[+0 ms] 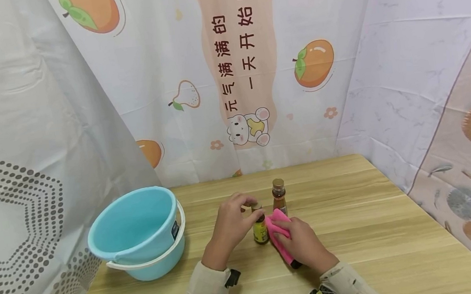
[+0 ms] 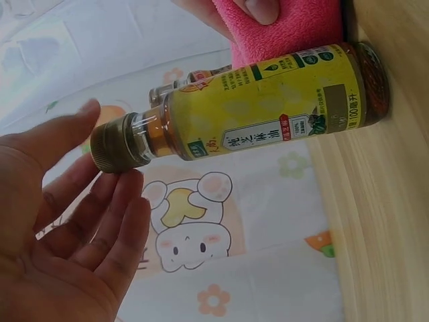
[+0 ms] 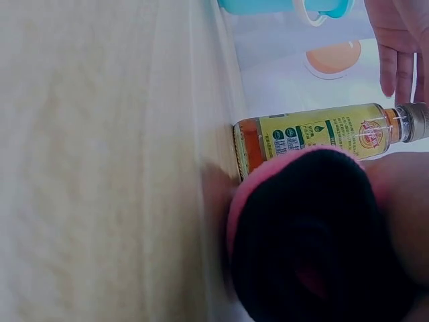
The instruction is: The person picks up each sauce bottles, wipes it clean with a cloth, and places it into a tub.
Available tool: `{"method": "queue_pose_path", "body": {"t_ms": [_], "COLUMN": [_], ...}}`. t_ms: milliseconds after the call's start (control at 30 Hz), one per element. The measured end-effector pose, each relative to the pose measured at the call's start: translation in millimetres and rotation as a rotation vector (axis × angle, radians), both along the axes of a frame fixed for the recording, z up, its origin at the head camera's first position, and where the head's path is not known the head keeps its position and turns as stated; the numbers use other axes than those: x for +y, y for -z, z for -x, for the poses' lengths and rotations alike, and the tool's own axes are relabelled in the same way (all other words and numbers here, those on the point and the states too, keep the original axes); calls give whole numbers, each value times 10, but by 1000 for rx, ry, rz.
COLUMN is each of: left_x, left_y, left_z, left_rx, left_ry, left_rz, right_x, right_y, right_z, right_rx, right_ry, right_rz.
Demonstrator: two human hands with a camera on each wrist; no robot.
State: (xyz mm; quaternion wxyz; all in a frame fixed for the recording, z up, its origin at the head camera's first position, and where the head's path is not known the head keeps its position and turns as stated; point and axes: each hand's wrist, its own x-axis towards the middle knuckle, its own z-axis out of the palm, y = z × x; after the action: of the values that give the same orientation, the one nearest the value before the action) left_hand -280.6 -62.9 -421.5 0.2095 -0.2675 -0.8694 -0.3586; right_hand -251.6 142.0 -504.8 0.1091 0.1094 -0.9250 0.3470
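Note:
A small glass bottle of sesame oil with a yellow label and dark cap stands upright on the table. My left hand has its thumb and fingertips at the cap, on opposite sides of it, pinching it. On the bottle's right, my right hand grips a folded pink cloth, its fingers pressed into the fabric. The cloth lies right against the bottle's side in the left wrist view. Its dark underside fills much of the right wrist view and covers part of the label.
Just behind the cloth stands a second bottle with a brownish cap, its lower part hidden. A light blue bucket with a white handle sits at the table's left. Printed curtains hang along the back and sides of the wooden table.

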Motion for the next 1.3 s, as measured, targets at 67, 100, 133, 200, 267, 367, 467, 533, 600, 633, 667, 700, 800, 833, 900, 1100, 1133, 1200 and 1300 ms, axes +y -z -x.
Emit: {"method": "queue_pose_path", "body": {"t_ms": [67,100,133,200,267,367,467,533,600,633,667,700,800,833,900,1100,1133,1200,1300], "left_x": [1,0,0,0,1,1,1,0,-1,0,0,0,0,1,0,-1,-1,0,0], "left_y": [2,3,3,4,2,0,-4,-6,-9,-11,-13,-17,-24,-24,-25,-30,-32,-34,-33], "left_z": [1,1,2,4,4,9,7,7,8,10,13,13,13,13,10,-1,-4,-8,-14], "left_rx": [2,2,3,3,8,3,-8,-15,-27,-31,-37,-40,-44,-43,-43,-41,-40,-40,-43], "left_ry": [-4,-6,-9,-11,-7,4,14,18,22,24,26,29,38,40,43,52,54,56,57], "left_rz": [10,15,17,14,11,2,1,5,6,7,8,10,14,16,21,24,24,23,23], "right_x": [-1,-1,-2,-5,-11,-19,-27,-31,-32,-33,-34,-34,-35,-35,-35,-35,-36,-38,-40], "right_y": [0,-1,-8,-15,-30,-44,-57,-61,-65,-70,-75,-79,-95,-99,-104,-109,-110,-110,-105], "right_z": [-3,-5,-8,-14,-21,-29,-32,-33,-34,-36,-37,-39,-44,-46,-50,-51,-51,-54,-54], "right_rx": [10,14,20,35,51,80,121,150,182,197,215,231,293,317,359,377,365,335,274], "right_ry": [1,2,2,6,8,12,14,15,10,7,2,-2,-17,-20,-28,-40,-38,-37,-29], "right_rz": [-1,-1,-1,-2,3,16,36,58,91,112,129,147,176,179,186,195,194,198,199]}}
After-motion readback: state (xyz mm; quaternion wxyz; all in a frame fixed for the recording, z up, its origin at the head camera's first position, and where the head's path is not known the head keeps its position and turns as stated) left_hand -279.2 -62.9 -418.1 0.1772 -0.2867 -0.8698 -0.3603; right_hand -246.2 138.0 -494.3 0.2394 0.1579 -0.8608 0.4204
